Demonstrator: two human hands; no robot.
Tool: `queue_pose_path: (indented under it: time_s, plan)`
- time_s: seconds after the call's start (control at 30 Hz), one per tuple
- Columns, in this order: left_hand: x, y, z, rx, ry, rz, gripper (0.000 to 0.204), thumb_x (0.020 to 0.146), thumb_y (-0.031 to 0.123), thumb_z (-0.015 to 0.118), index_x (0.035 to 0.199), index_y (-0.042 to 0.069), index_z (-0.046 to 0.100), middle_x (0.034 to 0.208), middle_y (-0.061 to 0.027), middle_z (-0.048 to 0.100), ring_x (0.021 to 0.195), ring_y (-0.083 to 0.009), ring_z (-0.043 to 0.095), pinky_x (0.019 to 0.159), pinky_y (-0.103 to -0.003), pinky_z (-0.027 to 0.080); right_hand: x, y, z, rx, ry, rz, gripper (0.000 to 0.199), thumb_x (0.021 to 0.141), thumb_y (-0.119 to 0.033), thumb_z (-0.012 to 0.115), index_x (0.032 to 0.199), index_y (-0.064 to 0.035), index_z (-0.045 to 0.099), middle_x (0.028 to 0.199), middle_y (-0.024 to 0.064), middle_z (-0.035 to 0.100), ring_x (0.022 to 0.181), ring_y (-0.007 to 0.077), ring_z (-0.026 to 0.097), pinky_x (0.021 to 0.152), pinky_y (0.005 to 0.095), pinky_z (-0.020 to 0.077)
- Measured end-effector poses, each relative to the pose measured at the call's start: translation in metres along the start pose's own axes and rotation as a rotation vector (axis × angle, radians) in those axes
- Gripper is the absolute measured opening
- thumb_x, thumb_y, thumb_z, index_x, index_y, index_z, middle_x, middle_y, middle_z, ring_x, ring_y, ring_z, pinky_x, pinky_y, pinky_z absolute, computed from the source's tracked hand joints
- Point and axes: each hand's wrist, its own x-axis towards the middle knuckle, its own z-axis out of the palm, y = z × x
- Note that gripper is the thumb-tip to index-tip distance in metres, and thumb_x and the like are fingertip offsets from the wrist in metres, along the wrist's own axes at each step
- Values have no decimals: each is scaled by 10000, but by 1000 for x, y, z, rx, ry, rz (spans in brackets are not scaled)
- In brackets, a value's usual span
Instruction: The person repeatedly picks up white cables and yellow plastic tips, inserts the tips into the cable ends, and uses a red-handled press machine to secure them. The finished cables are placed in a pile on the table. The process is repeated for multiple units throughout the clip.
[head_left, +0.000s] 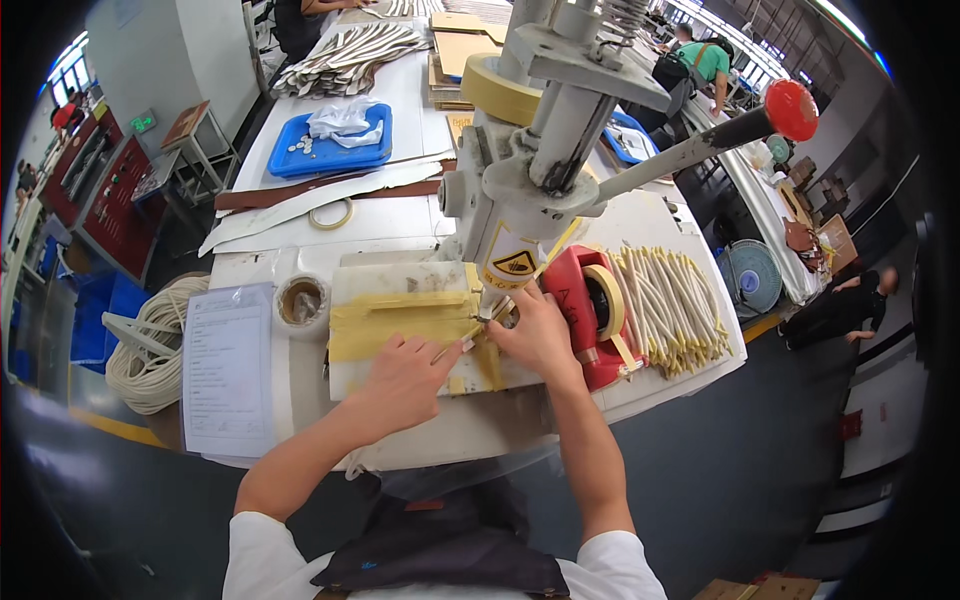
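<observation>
A thin cream strip (470, 335) is pinched between the fingers of the left hand (405, 380) and those of the right hand (535, 335), and is held directly under the tip of a hand press (520, 190) on the white table (300, 400). The strip lies over a yellow-taped work block (400, 320). A red tape dispenser (590, 310) is seen just beside the right hand, with a pile of cream strips (670, 305) beyond it. A printed sheet (228, 365) and a tape roll (302, 300) are placed left of the block.
</observation>
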Motion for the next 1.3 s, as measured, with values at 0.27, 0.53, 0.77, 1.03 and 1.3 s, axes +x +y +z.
queue_pose_path:
  time_s: [0.27, 0.53, 0.77, 1.03, 1.3]
  plan:
    - [-1, 1, 0, 34, -4, 1, 620, 708, 75, 656, 1328, 75, 650, 846, -53, 610, 798, -228, 592, 776, -373, 415, -1, -2, -4, -3, -1, -18, 604, 809, -291, 769, 1349, -68, 616, 1588, 255, 385, 1233, 494, 550, 1055, 500, 490]
    - [-2, -5, 3, -31, -67, -38, 579, 760, 73, 629, 1339, 75, 640, 837, -61, 613, 792, -256, 614, 783, -405, 433, -2, -2, -2, -16, 10, -18, 621, 810, -290, 768, 1361, -55, 607, 1576, 253, 404, 1232, 501, 549, 1053, 507, 488]
    - [-2, -6, 6, -97, -69, -75, 549, 797, 72, 609, 1345, 94, 631, 836, -68, 614, 798, -269, 620, 776, -426, 438, -20, -8, -25, 145, 54, -75, 531, 851, -233, 743, 1325, -26, 617, 1319, 222, 608, 1031, 397, 662, 948, 454, 528]
    - [-8, -9, 6, -84, -73, -96, 615, 771, 45, 596, 1385, 87, 598, 898, -81, 674, 879, -262, 647, 800, -395, 418, 15, -108, -257, 1341, 124, -648, 491, 1037, -373, 531, 1237, 63, 633, 1135, 225, 698, 945, 241, 687, 939, 356, 476]
    - [1, -2, 4, -108, -54, -70, 587, 797, 41, 582, 1378, 118, 613, 888, -84, 652, 845, -275, 628, 789, -426, 420, -72, -72, -180, 1269, 530, -876, 351, 982, -348, 510, 757, -80, 504, 625, 56, 491, 646, 211, 485, 796, 437, 385]
